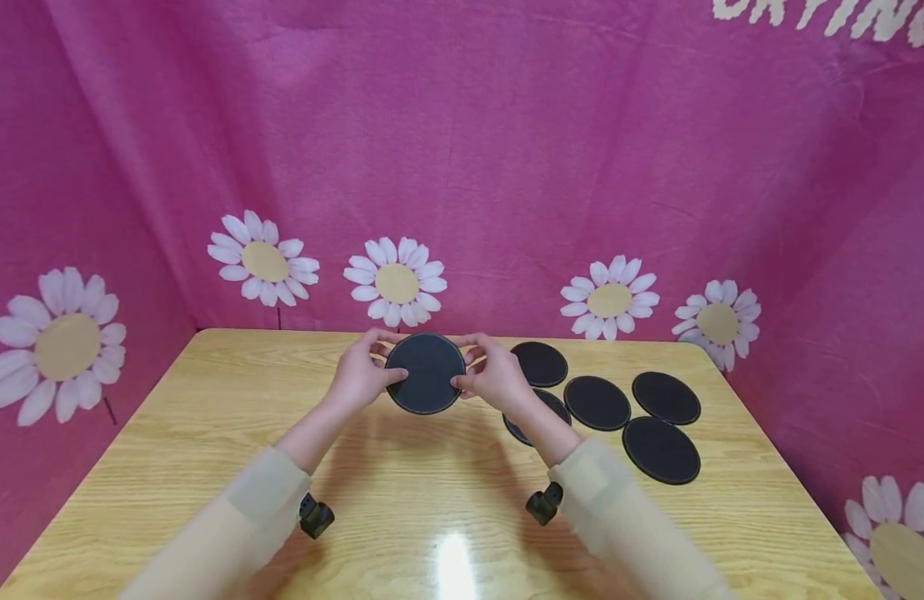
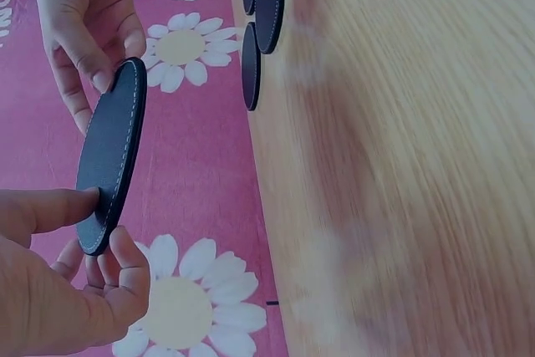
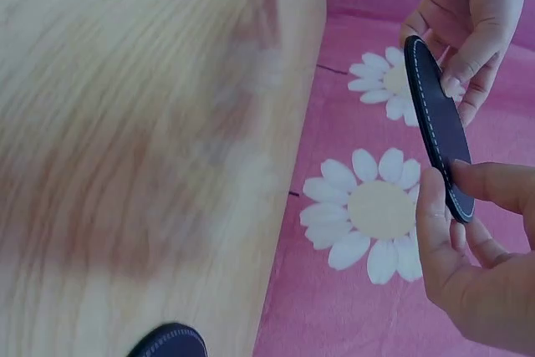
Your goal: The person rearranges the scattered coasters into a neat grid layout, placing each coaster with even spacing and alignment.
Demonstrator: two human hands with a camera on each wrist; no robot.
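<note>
A round black coaster (image 1: 426, 373) with pale stitching round its rim is held up above the table, its flat face towards the head camera. My left hand (image 1: 365, 371) pinches its left edge, thumb on the near face and fingers behind. On the opposite edge, my right hand (image 1: 495, 372) pinches it the same way. Both wrist views show the coaster (image 2: 113, 152) nearly edge-on between the two hands. It looks thick, with the stitched seam close to its border (image 3: 426, 119).
Several more black coasters lie flat on the wooden table (image 1: 229, 433) to the right, among them one coaster (image 1: 661, 450) nearest the front. Another coaster (image 1: 539, 417) is partly covered by my right forearm. A pink cloth (image 1: 462, 167) with daisies hangs around the table's back and sides.
</note>
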